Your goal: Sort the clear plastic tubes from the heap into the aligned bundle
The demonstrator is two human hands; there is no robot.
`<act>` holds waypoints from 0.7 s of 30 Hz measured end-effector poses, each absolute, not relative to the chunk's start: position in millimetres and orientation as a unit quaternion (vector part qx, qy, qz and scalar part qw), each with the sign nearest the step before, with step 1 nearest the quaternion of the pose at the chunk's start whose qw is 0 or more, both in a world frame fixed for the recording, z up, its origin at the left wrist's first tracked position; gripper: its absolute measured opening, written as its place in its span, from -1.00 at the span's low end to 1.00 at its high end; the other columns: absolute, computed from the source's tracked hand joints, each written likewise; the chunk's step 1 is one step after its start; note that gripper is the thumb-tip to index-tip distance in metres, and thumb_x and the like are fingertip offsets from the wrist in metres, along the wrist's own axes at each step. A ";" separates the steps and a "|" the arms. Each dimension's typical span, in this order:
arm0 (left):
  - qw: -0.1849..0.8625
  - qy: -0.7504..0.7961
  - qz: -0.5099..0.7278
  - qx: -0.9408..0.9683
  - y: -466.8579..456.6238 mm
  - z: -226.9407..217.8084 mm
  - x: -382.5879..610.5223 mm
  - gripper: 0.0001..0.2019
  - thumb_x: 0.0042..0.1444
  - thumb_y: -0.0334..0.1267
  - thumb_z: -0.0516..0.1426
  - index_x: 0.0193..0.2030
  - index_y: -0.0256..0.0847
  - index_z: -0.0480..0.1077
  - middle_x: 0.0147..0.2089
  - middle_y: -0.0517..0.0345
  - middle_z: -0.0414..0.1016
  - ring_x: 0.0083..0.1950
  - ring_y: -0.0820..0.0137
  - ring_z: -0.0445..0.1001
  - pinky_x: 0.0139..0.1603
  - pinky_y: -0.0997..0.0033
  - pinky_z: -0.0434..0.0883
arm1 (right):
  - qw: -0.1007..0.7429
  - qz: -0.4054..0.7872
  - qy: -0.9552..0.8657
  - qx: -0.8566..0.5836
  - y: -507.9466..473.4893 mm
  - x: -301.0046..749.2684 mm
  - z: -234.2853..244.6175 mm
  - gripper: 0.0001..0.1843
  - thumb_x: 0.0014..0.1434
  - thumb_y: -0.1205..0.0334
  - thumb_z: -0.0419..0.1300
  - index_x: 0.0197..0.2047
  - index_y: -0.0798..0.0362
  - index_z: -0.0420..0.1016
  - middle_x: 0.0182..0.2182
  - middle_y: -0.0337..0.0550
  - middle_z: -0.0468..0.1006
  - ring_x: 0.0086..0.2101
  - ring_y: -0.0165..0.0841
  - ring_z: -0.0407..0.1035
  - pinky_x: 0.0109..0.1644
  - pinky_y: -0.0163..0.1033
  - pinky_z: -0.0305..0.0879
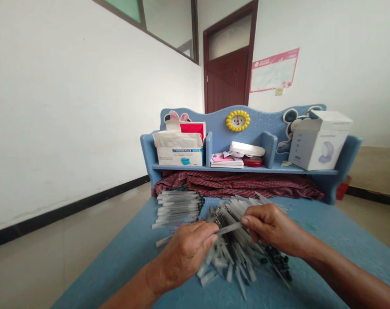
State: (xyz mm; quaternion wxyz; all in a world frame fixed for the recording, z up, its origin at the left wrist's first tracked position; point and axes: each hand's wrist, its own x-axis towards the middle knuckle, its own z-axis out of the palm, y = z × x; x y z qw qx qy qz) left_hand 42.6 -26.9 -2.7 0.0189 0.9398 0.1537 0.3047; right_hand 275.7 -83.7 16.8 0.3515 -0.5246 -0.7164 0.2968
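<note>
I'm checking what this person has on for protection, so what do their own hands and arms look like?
The left hand and right hand are bare, with no gloves, and no ring, watch or bracelet shows. The left forearm and right forearm are bare too, with no sleeve in view.

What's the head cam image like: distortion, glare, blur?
Head view: strong wide-angle distortion, with the door leaning and the blue table splaying toward the bottom edge. Light is soft and even, with no hard shadows or obvious glare. The white wall is bright. The left hand, right hand and slim plastic tubes look slightly soft.
</note>
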 end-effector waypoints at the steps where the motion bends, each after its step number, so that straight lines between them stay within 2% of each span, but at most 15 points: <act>1: 0.020 0.155 0.302 0.940 -27.2 -2.2 42.8 -0.84 0.28 -0.36 -0.06 -0.19 -0.25 0.33 -0.36 0.14 0.45 -0.35 0.44 0.44 -0.33 0.52 0.30 | 0.355 0.314 -0.709 -0.522 -83.5 275.1 16.7 -0.62 0.21 0.02 0.05 -0.51 0.11 0.32 -0.64 -0.26 0.35 -0.63 -0.52 0.18 -0.59 -0.42 0.06; 3: 0.022 0.163 0.298 0.940 -27.4 -1.1 42.8 -0.83 0.28 -0.35 -0.07 -0.18 -0.25 0.34 -0.38 0.16 0.44 -0.36 0.45 0.43 -0.35 0.52 0.30 | 0.369 0.365 -0.690 -0.505 -82.8 274.6 16.6 -0.72 0.14 0.04 0.14 -0.38 0.11 0.34 -0.60 -0.29 0.36 -0.61 -0.51 0.21 -0.56 -0.42 0.13; 5: 0.023 0.170 0.300 0.938 -26.7 -0.8 42.5 -0.82 0.28 -0.34 -0.07 -0.16 -0.24 0.34 -0.40 0.17 0.44 -0.37 0.45 0.44 -0.37 0.53 0.31 | 0.376 0.380 -0.683 -0.498 -82.0 274.9 16.0 -0.70 0.10 0.01 0.18 -0.32 0.10 0.33 -0.58 -0.30 0.35 -0.60 -0.51 0.21 -0.56 -0.42 0.15; 8: 0.014 0.175 0.319 0.931 -24.2 -2.2 41.6 -0.81 0.27 -0.34 -0.07 -0.12 -0.24 0.34 -0.37 0.16 0.47 -0.35 0.45 0.46 -0.33 0.54 0.34 | 0.366 0.321 -0.699 -0.524 -80.7 275.2 13.9 -0.63 0.21 -0.03 0.04 -0.44 0.10 0.31 -0.64 -0.28 0.35 -0.64 -0.52 0.19 -0.60 -0.43 0.08; 10: 0.008 0.171 0.329 0.929 -22.9 -3.3 41.2 -0.82 0.27 -0.35 -0.06 -0.11 -0.23 0.34 -0.35 0.15 0.48 -0.33 0.45 0.47 -0.30 0.54 0.35 | 0.366 0.305 -0.701 -0.530 -80.1 274.6 12.8 -0.60 0.25 0.02 -0.02 -0.51 0.09 0.28 -0.66 -0.27 0.35 -0.66 -0.53 0.18 -0.62 -0.43 0.06; 13: 0.007 0.165 0.342 0.925 -22.8 -3.1 41.4 -0.82 0.26 -0.37 -0.05 -0.11 -0.22 0.34 -0.34 0.15 0.50 -0.34 0.46 0.48 -0.29 0.56 0.36 | 0.398 0.381 -0.672 -0.495 -79.6 273.0 13.0 -0.80 0.17 0.10 0.11 -0.33 0.07 0.29 -0.61 -0.32 0.39 -0.64 -0.52 0.23 -0.58 -0.42 0.15; 15: 0.007 0.162 0.350 0.923 -23.5 -1.9 42.0 -0.83 0.26 -0.36 -0.04 -0.10 -0.21 0.33 -0.33 0.16 0.50 -0.34 0.47 0.48 -0.29 0.58 0.36 | 0.409 0.419 -0.653 -0.481 -79.6 272.0 13.9 -0.74 0.11 0.10 0.18 -0.21 0.05 0.26 -0.60 -0.35 0.40 -0.64 -0.51 0.25 -0.58 -0.42 0.18; 16: 0.006 0.162 0.351 0.922 -23.7 -1.4 42.3 -0.83 0.26 -0.36 -0.05 -0.10 -0.21 0.33 -0.34 0.17 0.50 -0.35 0.47 0.48 -0.29 0.58 0.36 | 0.406 0.417 -0.652 -0.486 -79.7 271.6 14.3 -0.74 0.12 0.07 0.17 -0.22 0.05 0.27 -0.62 -0.35 0.40 -0.66 -0.52 0.24 -0.60 -0.43 0.16; 19: 0.006 0.163 0.347 0.924 -23.2 -1.3 42.9 -0.83 0.26 -0.36 -0.05 -0.12 -0.21 0.34 -0.35 0.17 0.50 -0.35 0.47 0.48 -0.30 0.58 0.36 | 0.391 0.374 -0.666 -0.513 -80.1 270.7 14.9 -0.65 0.20 -0.02 0.05 -0.44 0.07 0.26 -0.69 -0.31 0.37 -0.73 -0.56 0.16 -0.67 -0.44 0.01; 21: 0.006 0.165 0.342 0.925 -21.8 -3.0 42.7 -0.83 0.26 -0.36 -0.05 -0.12 -0.21 0.34 -0.35 0.17 0.50 -0.35 0.47 0.48 -0.30 0.58 0.36 | 0.402 0.381 -0.662 -0.505 -79.9 270.7 14.8 -0.67 0.19 -0.01 0.06 -0.44 0.07 0.26 -0.68 -0.31 0.37 -0.72 -0.56 0.17 -0.66 -0.44 0.02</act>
